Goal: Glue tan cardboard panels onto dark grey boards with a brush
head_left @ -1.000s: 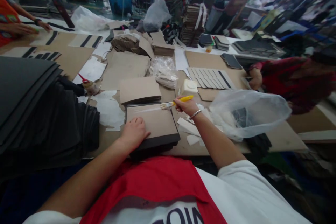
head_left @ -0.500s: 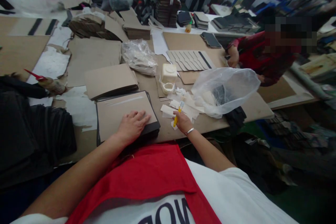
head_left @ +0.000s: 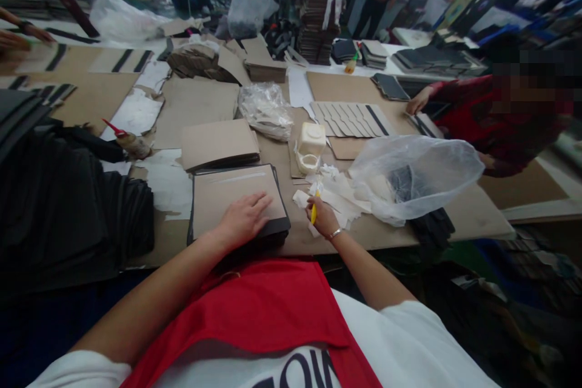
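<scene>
My left hand point(head_left: 248, 216) lies flat with fingers stretched out on the top tan board point(head_left: 227, 191) of a stack. A dark strip runs along that board's near right edge, and pale streaks cross its far part. Dark sheets show beneath it. My right hand point(head_left: 324, 218) is closed around a yellow-handled brush point(head_left: 314, 209), over pale paper scraps point(head_left: 345, 197) right of the stack. The brush's tip is hard to make out. Beyond that hand stands a cream plastic container point(head_left: 312, 136) with a cut opening.
Another tan board stack point(head_left: 220, 139) lies behind. Dark folded pieces point(head_left: 109, 206) pile up at left, near a red-nozzled bottle point(head_left: 133, 144). A clear plastic bag point(head_left: 436, 160) sits at right. A co-worker in a red top point(head_left: 477, 112) handles strips at the far right.
The view has swung left, bringing another person's hands in at the far left. My left hand stays on the board. The brush looks more upright in my right hand.
</scene>
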`<state>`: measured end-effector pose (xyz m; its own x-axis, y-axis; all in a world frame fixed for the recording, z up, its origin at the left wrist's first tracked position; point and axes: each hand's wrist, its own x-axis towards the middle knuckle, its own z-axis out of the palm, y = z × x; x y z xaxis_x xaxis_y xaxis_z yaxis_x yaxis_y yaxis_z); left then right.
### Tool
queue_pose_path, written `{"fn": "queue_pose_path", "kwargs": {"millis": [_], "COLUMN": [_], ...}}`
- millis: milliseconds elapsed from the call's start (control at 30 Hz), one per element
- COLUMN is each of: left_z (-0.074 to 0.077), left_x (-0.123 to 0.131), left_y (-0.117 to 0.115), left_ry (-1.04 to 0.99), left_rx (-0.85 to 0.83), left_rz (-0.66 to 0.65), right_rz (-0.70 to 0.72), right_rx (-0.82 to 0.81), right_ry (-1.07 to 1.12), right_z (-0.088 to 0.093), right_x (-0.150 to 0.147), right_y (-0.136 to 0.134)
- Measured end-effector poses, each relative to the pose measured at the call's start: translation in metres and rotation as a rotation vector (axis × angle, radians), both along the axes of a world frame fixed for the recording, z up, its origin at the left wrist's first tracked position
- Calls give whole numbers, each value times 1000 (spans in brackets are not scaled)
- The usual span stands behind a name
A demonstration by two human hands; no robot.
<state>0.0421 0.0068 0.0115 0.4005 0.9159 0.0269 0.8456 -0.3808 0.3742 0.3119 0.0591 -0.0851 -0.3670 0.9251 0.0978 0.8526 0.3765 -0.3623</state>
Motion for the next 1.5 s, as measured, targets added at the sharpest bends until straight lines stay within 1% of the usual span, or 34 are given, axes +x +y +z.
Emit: {"fn": "queue_pose_path", "kwargs": {"millis": [67,100,133,200,267,333,400,500,533,600,667,700,767,833,900,1000,1100,1333,1400,1500], "left_z": [12,18,24,32,36,33,27,16,13,9,7,6,4,1,-4,-10,-15,-27,-28,-25], "left_x": [2,4,8,15,17,12,-1,-28,-38,-57,-75,-84,-99,-113,-123,-131,-134,-141,-142,-141], "left_y": [10,15,19,25,25,21,13,1,-1,-4,-1,1,9,19,29,41,48,53,54,55], "left_ry": [-192,-295,-394,-569,-727,-890,-1054,-1247,-1294,-1343,-1288,-1213,-1003,-777,-602,-456,-434,-538,-529,-468], "left_rx": [-26,-49,-88,-210,-340,-430,-456,-444,-445,-463,-472,-461,-399,-292,-184,-126,-148,-220,-226,-217], "left_rz": [0,-2,-11,-35,-20,78,263,564,634,715,752,769,813,841,847,857,878,877,869,853], "right_rz": [50,106,167,273,318,312,304,288,270,207,129,90,27,-6,-25,-40,-49,-97,-91,-82], "right_rx": [-111,-195,-280,-411,-463,-453,-400,-259,-220,-167,-114,-80,-18,5,6,14,32,9,13,18], "right_ry": [292,430,537,642,675,684,650,536,512,499,485,467,414,353,282,198,181,139,136,141], "right_z": [35,53,71,101,120,128,128,121,118,113,107,104,97,90,84,77,73,72,72,72], "right_x": [-8,-14,-20,-32,-45,-55,-65,-78,-84,-96,-110,-117,-131,-143,-151,-156,-158,-162,-162,-163], "right_y": [-5,-8,-10,-13,-15,-16,-16,-10,-6,5,20,29,45,60,70,79,82,85,86,86]}}
